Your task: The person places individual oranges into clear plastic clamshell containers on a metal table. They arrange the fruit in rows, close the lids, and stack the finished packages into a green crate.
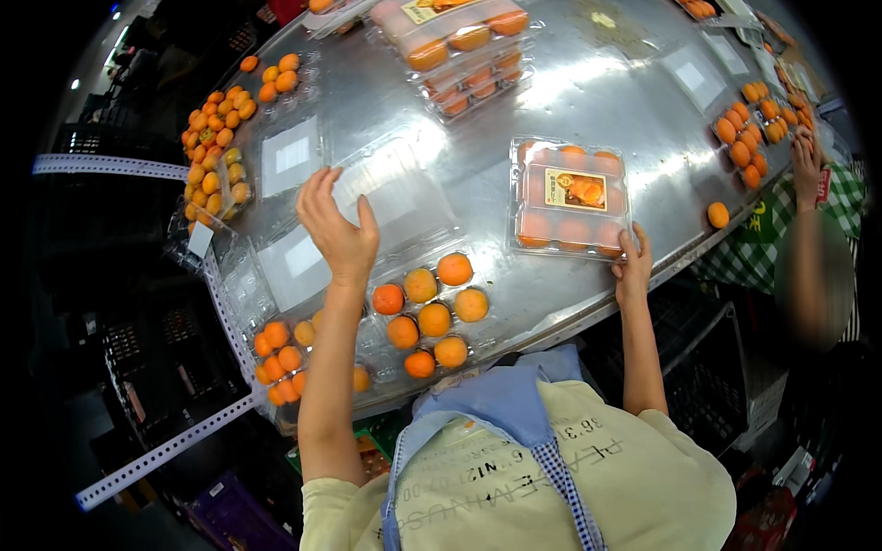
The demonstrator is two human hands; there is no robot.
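My left hand (339,227) is raised with fingers apart above the open lid (389,182) of a clear plastic clamshell tray. That tray's near half holds several orange persimmon-like fruits (435,319). On the right, my right hand (634,265) grips the near right corner of a closed clear clamshell pack (569,198), which is full of orange fruits and bears a printed label on its lid. Another open tray with orange fruits (279,358) lies left of my left forearm, partly hidden by it.
Stacked closed fruit packs (462,55) stand at the table's far side. Loose fruits (213,124) are heaped at the left edge. A metal table (482,148) lies beneath. At right, a person in a green checked apron (741,241) works near more fruit trays (742,144); one fruit (718,215) lies near the edge.
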